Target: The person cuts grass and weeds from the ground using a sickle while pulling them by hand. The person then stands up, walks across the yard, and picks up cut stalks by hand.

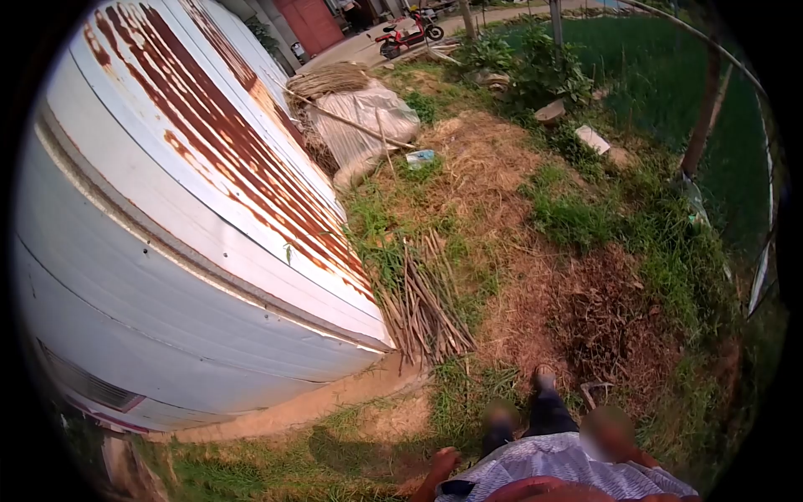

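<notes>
My left hand hangs low beside my patterned shirt, above grass. Its fingers look curled; whether anything is in them is too small to tell. On the other side of my body, my right hand lies under a round blur that hides its fingers. Just beyond it, a thin, pale, hooked object shows against the ground; I cannot tell whether the hand touches it. One shoe points forward on the dry grass, and a blur covers the other foot.
A rusty metal-clad structure fills the left side. Beside its corner lies a pile of sticks. Farther off are a covered heap, stone blocks and a red scooter. Posts and netting edge the green plot at right.
</notes>
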`<state>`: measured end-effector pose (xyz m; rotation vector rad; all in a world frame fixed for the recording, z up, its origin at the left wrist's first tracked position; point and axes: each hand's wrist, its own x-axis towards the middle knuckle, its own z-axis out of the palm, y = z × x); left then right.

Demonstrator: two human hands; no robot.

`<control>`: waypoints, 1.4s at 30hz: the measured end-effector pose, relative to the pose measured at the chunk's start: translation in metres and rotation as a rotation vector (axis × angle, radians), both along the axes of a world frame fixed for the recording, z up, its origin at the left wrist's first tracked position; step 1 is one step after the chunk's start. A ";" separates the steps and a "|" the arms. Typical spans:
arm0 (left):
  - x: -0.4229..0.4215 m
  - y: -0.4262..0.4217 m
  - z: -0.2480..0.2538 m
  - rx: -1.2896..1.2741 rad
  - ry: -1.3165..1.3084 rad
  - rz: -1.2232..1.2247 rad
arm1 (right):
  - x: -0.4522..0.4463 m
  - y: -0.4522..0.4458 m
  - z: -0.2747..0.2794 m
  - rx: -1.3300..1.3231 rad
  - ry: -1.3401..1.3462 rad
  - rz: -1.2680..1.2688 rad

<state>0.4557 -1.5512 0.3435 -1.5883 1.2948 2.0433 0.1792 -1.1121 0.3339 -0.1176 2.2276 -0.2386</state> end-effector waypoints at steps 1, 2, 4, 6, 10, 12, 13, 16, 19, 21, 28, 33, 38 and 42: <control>-0.001 0.002 0.000 -0.029 -0.048 0.002 | 0.000 -0.004 0.008 0.014 -0.029 -0.062; -0.004 0.004 0.003 -0.058 -0.095 0.004 | -0.001 -0.010 0.021 0.030 -0.071 -0.125; -0.006 0.001 0.006 -0.048 -0.085 -0.021 | -0.001 -0.019 0.043 0.039 -0.115 -0.157; -0.007 -0.003 0.006 -0.039 -0.074 -0.047 | 0.008 0.008 -0.013 0.000 0.026 0.133; -0.003 -0.001 -0.010 0.022 -0.062 -0.020 | 0.013 0.022 -0.044 -0.030 0.198 0.433; -0.005 0.002 -0.002 -0.057 -0.084 0.030 | 0.008 0.021 -0.020 -0.123 0.096 0.262; -0.006 0.002 -0.001 -0.051 -0.080 0.026 | 0.005 0.017 -0.009 -0.214 -0.006 0.090; -0.010 -0.003 0.006 -0.020 -0.109 0.034 | 0.007 -0.005 0.002 0.019 -0.039 -0.029; -0.012 -0.004 0.003 0.004 -0.112 0.020 | 0.010 0.013 -0.039 -0.040 0.080 0.421; -0.012 -0.005 0.001 0.001 -0.083 -0.009 | 0.010 0.009 -0.037 -0.020 0.070 0.364; -0.014 -0.006 0.004 -0.023 -0.144 0.030 | 0.008 -0.003 -0.013 -0.005 0.090 0.313; -0.016 -0.011 0.002 -0.019 -0.131 -0.014 | 0.000 -0.019 0.010 0.039 -0.009 0.159; -0.015 -0.015 0.002 0.015 -0.109 -0.059 | 0.004 -0.001 -0.005 -0.021 0.125 0.580; -0.013 -0.017 -0.003 0.018 -0.093 -0.105 | -0.003 -0.010 0.019 -0.061 -0.012 0.486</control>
